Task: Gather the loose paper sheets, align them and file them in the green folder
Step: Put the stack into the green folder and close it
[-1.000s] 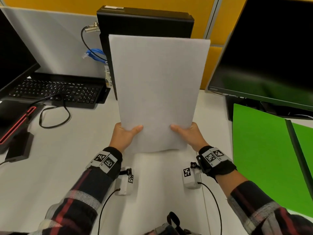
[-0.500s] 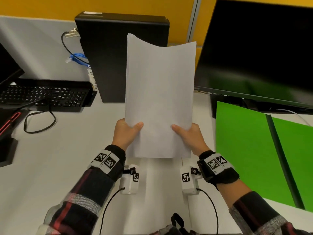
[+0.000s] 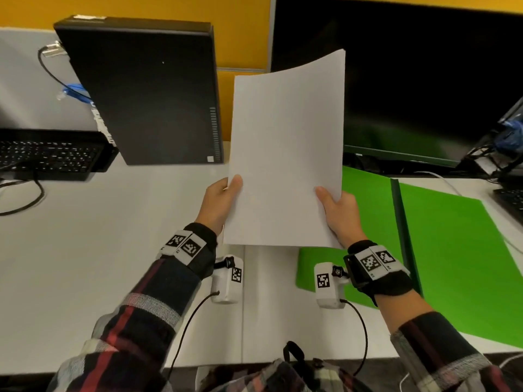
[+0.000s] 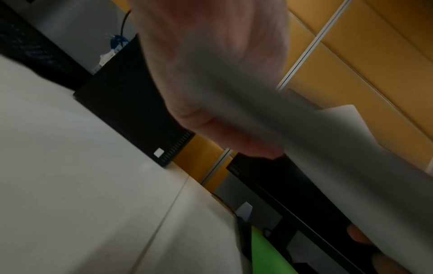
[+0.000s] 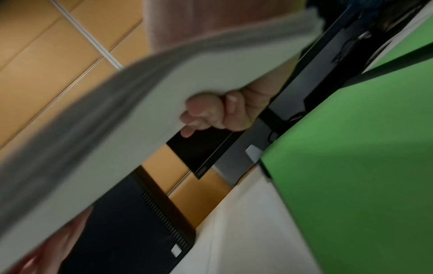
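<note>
A stack of white paper sheets stands upright above the desk, its top right corner curling. My left hand grips its lower left edge with the thumb on the front. My right hand grips the lower right edge the same way. The green folder lies open flat on the desk at the right, and the sheets' lower right corner hangs over its left flap. In the right wrist view the blurred sheets cross the frame, with fingers curled behind them and the folder beyond.
A black computer case stands behind the sheets at the left. A large dark monitor rises behind the folder. A black keyboard with cables lies at the far left. Another keyboard corner and cables sit at the far right.
Both hands have carried the upright sheets to the right, from the middle of the desk to over the folder's left flap. The head view has turned right as well.
</note>
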{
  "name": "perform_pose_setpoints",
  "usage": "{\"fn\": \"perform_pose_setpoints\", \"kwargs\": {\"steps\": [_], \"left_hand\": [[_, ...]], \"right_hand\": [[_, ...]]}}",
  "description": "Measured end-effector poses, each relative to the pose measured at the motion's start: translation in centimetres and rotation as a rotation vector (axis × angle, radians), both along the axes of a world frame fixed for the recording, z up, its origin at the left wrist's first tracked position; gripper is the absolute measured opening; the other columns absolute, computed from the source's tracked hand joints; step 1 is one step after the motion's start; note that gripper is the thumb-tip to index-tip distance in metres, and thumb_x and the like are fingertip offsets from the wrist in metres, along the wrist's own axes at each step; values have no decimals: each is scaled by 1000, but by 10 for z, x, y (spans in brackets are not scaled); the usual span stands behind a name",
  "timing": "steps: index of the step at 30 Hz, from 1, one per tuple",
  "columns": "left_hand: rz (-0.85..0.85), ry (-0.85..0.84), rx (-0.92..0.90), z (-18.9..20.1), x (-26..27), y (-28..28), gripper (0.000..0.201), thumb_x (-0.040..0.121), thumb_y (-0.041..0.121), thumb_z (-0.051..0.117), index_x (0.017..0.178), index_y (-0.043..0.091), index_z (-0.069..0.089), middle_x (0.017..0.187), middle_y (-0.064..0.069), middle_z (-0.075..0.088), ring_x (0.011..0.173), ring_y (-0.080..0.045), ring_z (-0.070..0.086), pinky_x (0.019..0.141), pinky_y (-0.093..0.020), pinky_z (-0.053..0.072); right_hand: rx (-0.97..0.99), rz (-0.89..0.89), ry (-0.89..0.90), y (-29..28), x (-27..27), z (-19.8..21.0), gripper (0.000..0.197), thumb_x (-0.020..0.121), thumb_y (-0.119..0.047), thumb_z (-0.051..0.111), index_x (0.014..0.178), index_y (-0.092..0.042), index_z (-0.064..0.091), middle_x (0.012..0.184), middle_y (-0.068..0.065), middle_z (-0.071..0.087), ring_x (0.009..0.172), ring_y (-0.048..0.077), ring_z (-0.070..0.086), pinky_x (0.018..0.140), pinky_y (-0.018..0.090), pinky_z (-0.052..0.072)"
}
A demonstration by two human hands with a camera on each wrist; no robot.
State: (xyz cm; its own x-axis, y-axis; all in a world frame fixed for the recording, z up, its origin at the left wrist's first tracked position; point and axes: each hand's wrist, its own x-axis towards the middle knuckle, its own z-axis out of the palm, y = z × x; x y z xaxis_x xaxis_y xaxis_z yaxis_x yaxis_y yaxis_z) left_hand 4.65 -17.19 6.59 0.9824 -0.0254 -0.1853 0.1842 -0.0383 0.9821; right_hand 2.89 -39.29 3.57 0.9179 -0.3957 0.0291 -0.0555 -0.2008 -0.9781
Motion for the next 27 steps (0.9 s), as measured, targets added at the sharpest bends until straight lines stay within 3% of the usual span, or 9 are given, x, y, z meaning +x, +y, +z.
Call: {"fn": "perform_pose_setpoints", "kwargs": {"steps": [3, 5, 10, 13, 16, 20, 22, 25, 27], "left_hand": [[11, 117, -118, -11, -7, -25, 47, 98, 48, 23, 91, 22, 62, 80, 1, 64, 67, -12, 61, 63, -27, 48], [-31, 185, -75, -26, -10, -44, 45, 99, 44, 25, 95, 18, 61, 77, 1, 63, 61, -11, 59, 59, -26, 46], [-255, 249, 326, -80, -8, -100, 20, 93, 10, 46, 109, 8, 57, 107, -15, 59, 84, -23, 61, 73, -32, 48], [-346, 191, 712, -100, -7, -131, 39, 91, 17, 51, 124, -5, 48, 128, -22, 51, 120, -37, 49, 98, -38, 40], [-294, 185, 967, -108, -12, -159, 40, 90, 11, 51, 126, -2, 41, 135, -22, 41, 126, -36, 38, 103, -44, 34], [-97, 219, 1027, -114, -17, -183, 33, 93, -1, 34, 125, 0, 41, 136, -19, 39, 128, -30, 33, 103, -44, 29], [-102, 304, 1001, -111, -13, -184, 38, 91, 8, 47, 128, 2, 39, 139, -17, 37, 131, -30, 31, 106, -42, 27], [-208, 349, 1001, -112, -2, -176, 73, 72, 29, 75, 130, 3, 38, 137, -16, 39, 131, -31, 34, 106, -41, 31], [-258, 330, 894, -116, 2, -170, 72, 69, 28, 79, 126, -1, 46, 132, -18, 49, 124, -34, 45, 102, -40, 40]], "right_hand": [[11, -81, 19, -45, -17, -4, 32, 91, -20, 57, 113, 3, 61, 103, 9, 64, 93, 21, 61, 72, 24, 50], [11, -142, 28, -76, -31, -8, 33, 91, -20, 57, 115, 2, 61, 105, 11, 65, 95, 22, 61, 76, 28, 50], [-18, -271, 18, -129, -64, -18, 32, 91, -14, 56, 115, 6, 60, 105, 10, 62, 94, 17, 57, 57, 1, 46], [-41, -321, 69, -144, -75, -27, 31, 90, -15, 58, 112, 6, 62, 102, 13, 64, 93, 18, 58, 70, 20, 49], [-35, -336, 125, -154, -82, -35, 32, 89, -17, 59, 111, 6, 62, 100, 12, 64, 92, 19, 59, 71, 27, 47], [-61, -354, 163, -166, -96, -43, 31, 90, -17, 58, 110, 5, 63, 96, 9, 62, 88, 18, 58, 57, 9, 47], [-63, -366, 171, -171, -103, -46, 29, 90, -17, 57, 110, 4, 62, 94, 8, 62, 86, 19, 57, 48, 0, 42], [-59, -383, 185, -176, -108, -53, 31, 90, -18, 58, 109, 6, 62, 95, 10, 63, 84, 21, 58, 47, 1, 42], [-56, -387, 195, -175, -108, -55, 31, 89, -19, 58, 108, 6, 63, 95, 11, 63, 85, 21, 58, 48, 3, 44]]}}
